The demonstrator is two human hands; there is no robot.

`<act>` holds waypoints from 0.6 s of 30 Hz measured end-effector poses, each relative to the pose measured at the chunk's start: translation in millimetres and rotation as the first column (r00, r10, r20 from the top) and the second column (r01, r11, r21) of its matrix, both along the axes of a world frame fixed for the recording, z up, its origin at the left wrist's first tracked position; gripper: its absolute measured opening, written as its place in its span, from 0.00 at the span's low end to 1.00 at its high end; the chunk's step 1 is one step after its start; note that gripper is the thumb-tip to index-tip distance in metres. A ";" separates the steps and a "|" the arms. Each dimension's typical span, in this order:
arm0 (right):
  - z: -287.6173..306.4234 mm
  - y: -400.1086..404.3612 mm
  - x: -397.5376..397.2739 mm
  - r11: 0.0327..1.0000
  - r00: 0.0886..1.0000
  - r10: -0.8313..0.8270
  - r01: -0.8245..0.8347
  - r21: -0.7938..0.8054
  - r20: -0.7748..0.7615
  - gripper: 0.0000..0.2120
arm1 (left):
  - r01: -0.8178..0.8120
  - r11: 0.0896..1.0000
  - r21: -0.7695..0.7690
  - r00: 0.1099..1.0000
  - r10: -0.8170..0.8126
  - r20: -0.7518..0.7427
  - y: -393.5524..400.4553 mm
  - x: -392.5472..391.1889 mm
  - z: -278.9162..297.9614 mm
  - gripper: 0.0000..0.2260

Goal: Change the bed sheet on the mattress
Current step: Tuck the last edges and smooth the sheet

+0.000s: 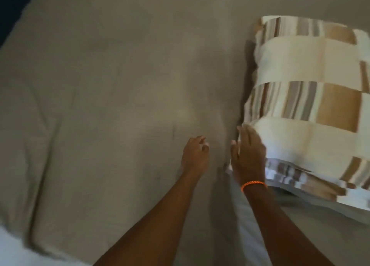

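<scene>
Beige sheet (100,85) under loosely curled left hand (195,155); flat right hand (248,157) touches pillow (308,105).

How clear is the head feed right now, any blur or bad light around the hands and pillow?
Head view: dim, flat light; motion blur smears the striped pillow and both hands, the right hand against the pillow's edge, the left hand over the grey-beige sheet; a soft shadow lies beside the pillow; no glare.
</scene>
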State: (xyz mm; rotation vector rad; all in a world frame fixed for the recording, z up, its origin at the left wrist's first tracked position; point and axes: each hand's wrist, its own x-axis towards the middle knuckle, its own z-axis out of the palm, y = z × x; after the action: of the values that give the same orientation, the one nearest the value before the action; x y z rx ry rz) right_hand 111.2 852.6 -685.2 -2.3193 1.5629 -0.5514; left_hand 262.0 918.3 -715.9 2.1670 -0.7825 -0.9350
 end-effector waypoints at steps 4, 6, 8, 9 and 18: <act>-66.1 72.4 80.9 0.954 0.983 0.171 -0.148 0.260 -0.067 0.27 | 0.092 0.981 0.172 0.980 -0.120 0.160 81.7 95.2 -34.7 0.21; -96.2 104.7 111.3 0.931 0.967 0.187 -0.120 0.344 -0.171 0.27 | 0.153 0.951 0.269 0.957 -0.210 0.199 124.9 143.0 -55.5 0.27; -120.8 139.7 147.6 0.921 0.937 0.179 -0.053 0.385 -0.300 0.32 | 0.113 0.927 0.358 0.958 -0.197 0.206 175.5 193.3 -75.7 0.29; -129.5 154.9 166.4 0.922 0.923 0.172 -0.028 0.386 -0.344 0.34 | 0.076 0.910 0.408 0.960 -0.177 0.215 200.7 218.8 -83.5 0.30; -150.1 298.4 418.9 0.865 0.860 0.430 -0.306 0.397 -0.274 0.38 | -0.360 0.772 0.524 0.925 0.224 0.305 435.0 525.3 -100.6 0.43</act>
State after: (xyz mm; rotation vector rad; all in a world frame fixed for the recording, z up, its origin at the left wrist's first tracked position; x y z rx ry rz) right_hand 530.1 1150.9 -835.3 -2.4342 1.1574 0.2350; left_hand 787.3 1353.4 -816.5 2.8623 -0.2381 -0.8341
